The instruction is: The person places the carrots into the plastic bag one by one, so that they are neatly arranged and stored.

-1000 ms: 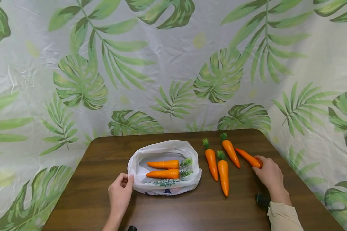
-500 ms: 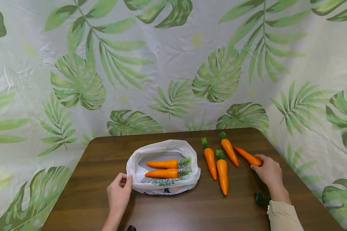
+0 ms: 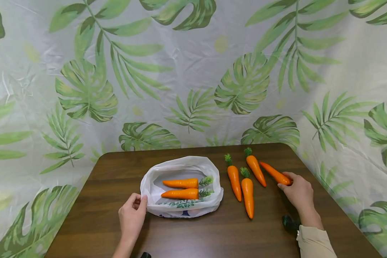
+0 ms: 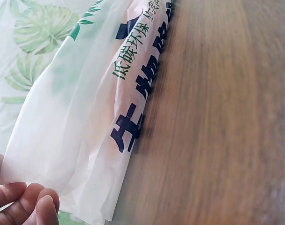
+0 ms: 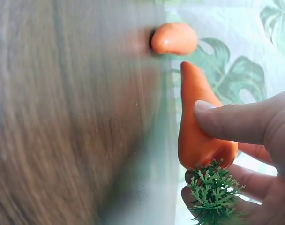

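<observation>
Carrot [image 3: 275, 173], likely light, stiff, slick and best held by the thick end, clamped there in fingers of right hand [image 3: 299, 190]; flimsy-looking bag [image 3: 184, 165] pinched at rim by left hand [image 3: 132, 213].

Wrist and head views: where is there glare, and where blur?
Head view: pale sheen on the near tabletop; left wrist view: wood grain softens toward the right edge, while the white bag looks sharper; right wrist view: tabletop smeared, bright highlight on the farther carrot.
</observation>
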`<action>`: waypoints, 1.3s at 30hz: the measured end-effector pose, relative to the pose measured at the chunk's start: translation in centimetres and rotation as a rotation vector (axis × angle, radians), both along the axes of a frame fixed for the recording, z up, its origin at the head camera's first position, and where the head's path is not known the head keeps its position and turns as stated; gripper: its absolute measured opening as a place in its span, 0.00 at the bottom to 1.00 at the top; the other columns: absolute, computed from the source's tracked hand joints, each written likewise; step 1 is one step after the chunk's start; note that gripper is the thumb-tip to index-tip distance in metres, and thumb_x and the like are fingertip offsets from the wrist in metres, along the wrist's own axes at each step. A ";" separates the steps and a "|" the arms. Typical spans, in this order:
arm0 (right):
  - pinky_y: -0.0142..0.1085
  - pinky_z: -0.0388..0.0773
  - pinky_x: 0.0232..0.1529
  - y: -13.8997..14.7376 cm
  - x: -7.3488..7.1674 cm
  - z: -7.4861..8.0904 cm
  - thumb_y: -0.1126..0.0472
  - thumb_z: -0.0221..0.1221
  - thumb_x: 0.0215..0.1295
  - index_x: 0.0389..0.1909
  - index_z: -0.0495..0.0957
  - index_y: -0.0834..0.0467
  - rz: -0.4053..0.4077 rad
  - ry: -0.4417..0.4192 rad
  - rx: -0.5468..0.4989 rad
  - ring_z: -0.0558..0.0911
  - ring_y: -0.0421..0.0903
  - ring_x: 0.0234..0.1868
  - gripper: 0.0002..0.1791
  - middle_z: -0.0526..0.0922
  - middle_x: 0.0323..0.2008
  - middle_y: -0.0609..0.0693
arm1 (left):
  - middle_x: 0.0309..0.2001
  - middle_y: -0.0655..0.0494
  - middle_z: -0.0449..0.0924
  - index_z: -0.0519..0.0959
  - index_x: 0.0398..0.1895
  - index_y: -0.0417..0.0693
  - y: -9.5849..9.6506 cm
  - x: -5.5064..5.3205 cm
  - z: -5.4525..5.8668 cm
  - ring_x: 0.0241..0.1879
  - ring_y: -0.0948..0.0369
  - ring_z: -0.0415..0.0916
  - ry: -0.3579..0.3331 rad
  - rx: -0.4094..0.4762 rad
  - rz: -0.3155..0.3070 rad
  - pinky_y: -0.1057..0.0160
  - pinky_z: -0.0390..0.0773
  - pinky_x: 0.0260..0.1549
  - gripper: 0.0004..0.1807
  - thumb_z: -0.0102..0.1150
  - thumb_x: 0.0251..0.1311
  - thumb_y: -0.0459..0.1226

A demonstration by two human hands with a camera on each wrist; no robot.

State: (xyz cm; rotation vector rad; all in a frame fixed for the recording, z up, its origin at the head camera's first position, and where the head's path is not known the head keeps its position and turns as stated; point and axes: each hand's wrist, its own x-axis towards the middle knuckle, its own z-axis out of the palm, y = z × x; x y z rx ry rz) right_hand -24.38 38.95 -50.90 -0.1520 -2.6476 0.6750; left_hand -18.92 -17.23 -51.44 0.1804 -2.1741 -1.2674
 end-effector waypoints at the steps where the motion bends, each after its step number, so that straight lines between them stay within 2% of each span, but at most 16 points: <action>1: 0.52 0.69 0.34 -0.1 0.0 0.0 0.58 0.73 0.56 0.58 0.79 0.61 0.000 0.002 0.000 0.78 0.61 0.37 0.29 0.83 0.45 0.67 | 0.18 0.61 0.77 0.79 0.24 0.52 0.0 0.0 0.0 0.17 0.63 0.76 0.001 0.000 -0.001 0.72 0.72 0.20 0.10 0.68 0.61 0.34; 13: 0.48 0.68 0.29 -1.2 0.2 0.8 0.59 0.74 0.55 0.60 0.79 0.60 0.030 0.051 0.013 0.76 0.58 0.33 0.30 0.80 0.38 0.63 | 0.18 0.61 0.78 0.79 0.24 0.51 0.1 0.0 0.0 0.18 0.64 0.77 0.002 -0.005 0.000 0.72 0.73 0.19 0.10 0.68 0.61 0.33; 32: 0.44 0.68 0.32 -4.9 0.1 1.6 0.60 0.74 0.55 0.59 0.80 0.57 0.113 0.086 -0.006 0.76 0.56 0.34 0.28 0.79 0.40 0.61 | 0.18 0.61 0.77 0.79 0.24 0.52 -0.2 0.0 -0.4 0.18 0.64 0.76 -0.001 0.003 0.008 0.71 0.73 0.19 0.10 0.68 0.60 0.33; 39: 0.43 0.68 0.32 -6.5 0.0 2.5 0.59 0.74 0.55 0.58 0.81 0.55 0.148 0.091 -0.023 0.76 0.54 0.33 0.28 0.79 0.39 0.58 | 0.19 0.62 0.77 0.79 0.24 0.52 0.0 -0.1 -0.5 0.17 0.65 0.76 0.003 0.008 0.003 0.71 0.73 0.18 0.10 0.68 0.61 0.34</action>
